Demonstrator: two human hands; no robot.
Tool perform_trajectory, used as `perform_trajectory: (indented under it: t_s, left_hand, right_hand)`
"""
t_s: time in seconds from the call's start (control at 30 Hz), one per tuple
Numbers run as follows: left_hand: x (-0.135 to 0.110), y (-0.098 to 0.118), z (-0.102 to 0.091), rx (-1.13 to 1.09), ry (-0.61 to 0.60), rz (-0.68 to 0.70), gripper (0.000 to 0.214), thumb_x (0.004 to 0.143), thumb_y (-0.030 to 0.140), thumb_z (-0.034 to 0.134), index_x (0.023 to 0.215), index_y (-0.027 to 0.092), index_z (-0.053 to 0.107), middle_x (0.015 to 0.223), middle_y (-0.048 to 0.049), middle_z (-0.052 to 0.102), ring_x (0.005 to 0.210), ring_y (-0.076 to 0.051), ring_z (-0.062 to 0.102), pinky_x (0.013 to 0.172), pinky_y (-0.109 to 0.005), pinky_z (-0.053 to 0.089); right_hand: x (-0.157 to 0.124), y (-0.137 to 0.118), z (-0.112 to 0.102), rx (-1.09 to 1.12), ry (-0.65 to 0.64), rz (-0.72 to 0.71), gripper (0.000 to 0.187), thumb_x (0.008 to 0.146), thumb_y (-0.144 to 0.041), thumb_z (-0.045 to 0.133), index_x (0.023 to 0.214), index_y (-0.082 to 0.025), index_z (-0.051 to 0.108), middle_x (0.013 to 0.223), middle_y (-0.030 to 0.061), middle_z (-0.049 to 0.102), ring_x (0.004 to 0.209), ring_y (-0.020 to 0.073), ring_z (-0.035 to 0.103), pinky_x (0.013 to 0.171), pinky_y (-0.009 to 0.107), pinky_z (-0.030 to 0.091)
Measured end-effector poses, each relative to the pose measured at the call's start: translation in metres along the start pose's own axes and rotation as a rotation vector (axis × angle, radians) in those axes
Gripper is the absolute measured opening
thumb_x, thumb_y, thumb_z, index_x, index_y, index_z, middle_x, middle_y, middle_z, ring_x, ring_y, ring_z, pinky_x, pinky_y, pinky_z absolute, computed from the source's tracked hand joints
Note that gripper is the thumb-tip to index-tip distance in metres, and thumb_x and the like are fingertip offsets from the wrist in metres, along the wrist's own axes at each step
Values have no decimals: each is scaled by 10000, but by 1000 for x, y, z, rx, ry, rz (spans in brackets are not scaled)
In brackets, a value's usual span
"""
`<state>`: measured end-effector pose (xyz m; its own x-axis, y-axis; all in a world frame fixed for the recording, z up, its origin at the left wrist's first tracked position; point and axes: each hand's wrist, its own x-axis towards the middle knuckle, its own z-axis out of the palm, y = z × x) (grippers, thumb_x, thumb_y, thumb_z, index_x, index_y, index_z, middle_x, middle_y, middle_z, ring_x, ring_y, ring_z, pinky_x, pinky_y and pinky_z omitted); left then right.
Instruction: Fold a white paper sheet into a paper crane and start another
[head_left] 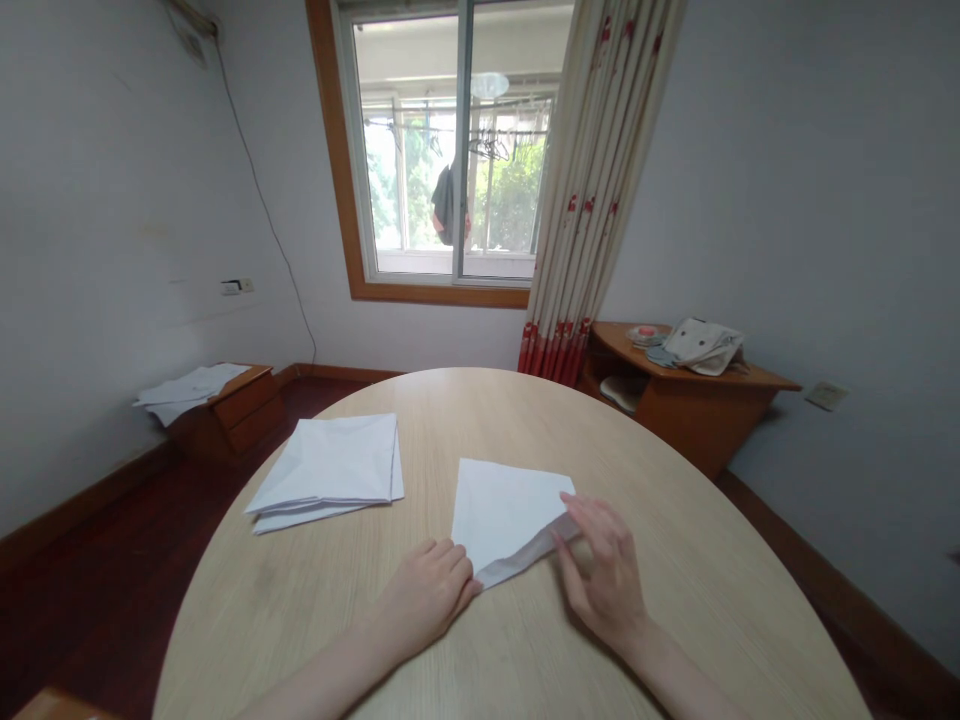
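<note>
A sheet of white paper (506, 505) lies on the round wooden table (420, 640), its near edge turned up in a narrow, greyish strip. My left hand (429, 592) is closed on the paper's near left corner, fingers curled together. At the right end of the strip, my right hand (604, 560) holds the edge between thumb and fingers. To the left lies a stack of folded white paper (334, 458), apart from both hands.
Behind the table on the right stands a wooden cabinet (697, 400) with a cloth bag (705, 345) on top. A small drawer unit (244, 410) holding papers (191, 388) is at the left. A curtain (585, 200) hangs beside the window (409, 150).
</note>
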<state>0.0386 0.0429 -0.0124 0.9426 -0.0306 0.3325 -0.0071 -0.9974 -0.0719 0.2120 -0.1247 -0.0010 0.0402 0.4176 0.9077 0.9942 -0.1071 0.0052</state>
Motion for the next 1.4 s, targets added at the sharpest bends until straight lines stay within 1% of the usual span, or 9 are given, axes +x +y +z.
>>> perform_trajectory:
  t_s: [0.07,0.2,0.33,0.47,0.67,0.93,1.17,1.3,1.4]
  left_hand:
    - [0,3,1,-2,-3,-1,157,929,235,533,791,160,544,771,-25,608,715,-217,567,619,-322,395]
    - [-1,7,1,-26,-6,-5,133,911,228,566,797,163,548,775,-18,613,719,-214,568,629,-322,397]
    - [0,8,-2,-52,-32,-9,147,915,242,562,790,166,547,773,-14,613,719,-209,563,625,-319,387]
    - [0,10,-7,-115,-52,-24,171,944,237,495,792,171,534,783,-18,607,727,-200,553,637,-313,377]
    - [-1,10,-13,-152,-85,-30,181,954,193,405,807,173,510,801,-36,593,735,-206,536,654,-328,364]
    - [-1,12,-12,-103,-104,25,154,938,197,439,806,171,513,798,-36,587,743,-201,529,685,-329,352]
    - [-3,14,-14,-114,-130,39,115,927,213,461,831,170,507,819,-38,578,756,-208,519,705,-337,352]
    - [-3,12,-20,-212,-154,5,83,917,226,497,848,179,499,853,-30,577,785,-207,520,737,-333,347]
    - [-3,7,-25,-345,-162,-36,90,894,239,561,962,197,519,919,-16,583,843,-203,528,767,-319,342]
  right_hand:
    - [1,-13,2,3,-57,-119,511,846,-11,411,1331,-173,427,1145,93,644,1173,201,493,1059,410,304]
    - [-1,-29,8,24,-215,-249,388,854,-69,381,1189,-139,564,1119,68,680,1173,191,485,1122,390,127]
    - [-3,-28,14,-56,-345,-208,242,868,-120,414,1005,-170,607,902,38,703,1062,203,553,1106,425,79]
    - [-5,-25,16,-107,-418,-180,189,894,-124,427,761,-203,535,713,-6,634,951,183,594,1091,433,83]
    - [-3,-24,11,-87,-539,-165,120,841,-135,469,755,-214,499,745,11,627,973,210,580,1089,446,86]
    - [0,-22,10,-89,-578,-165,106,844,-148,463,771,-220,492,794,23,641,1016,218,562,1090,456,97]
    - [-2,-22,13,-111,-580,-187,124,856,-135,470,765,-212,506,801,24,642,1065,212,550,1098,470,47]
    - [-4,-21,14,-108,-591,-190,102,838,-139,517,766,-211,513,819,22,653,1104,221,544,1098,468,37]
    - [-5,-22,15,-101,-578,-196,104,845,-140,518,764,-206,517,819,25,657,1112,222,546,1099,461,42]
